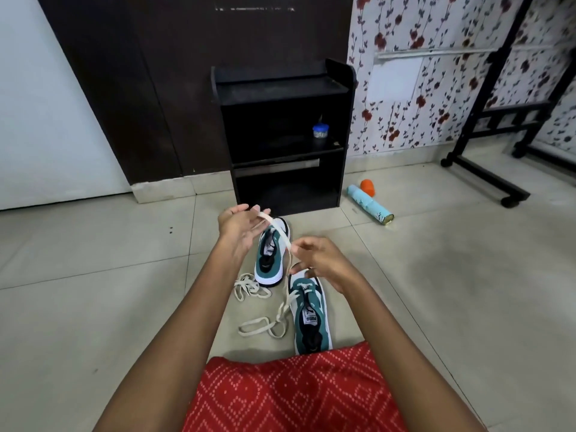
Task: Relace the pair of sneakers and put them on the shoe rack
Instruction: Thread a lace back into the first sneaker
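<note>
Tiled floor [93,307], person sitting on it, red patterned cloth [296,397] over the lap at the bottom edge. Just past the cloth the near sneaker [310,319] stands on the floor, teal and white, toe pointing away. Its cream lace [280,233] is through the eyelets by the toe, and the slack lies in loops on the floor left of the shoe. Right grip [321,260] hovers over that toe, fingers curled, pinching the lace. From there the lace runs up and left to the left grip [240,226], which is palm up with fingers straight, the flat lace end lying across the fingertips. Far sneaker [270,254] stands further out, between the two grips, unlaced. A loose lace [249,288] is heaped on the floor beside its heel. Beyond it the black shoe rack [286,88] stands against a dark wardrobe [140,88], with neither sneaker on it. A small blue-lidded tub [320,131] sits on its upper shelf. Right of the rack, a light blue can [371,204] lies on its side near an orange object [367,187]. Floral wallpaper [405,126] is behind, with a black wheeled frame [486,120] at far right.
</note>
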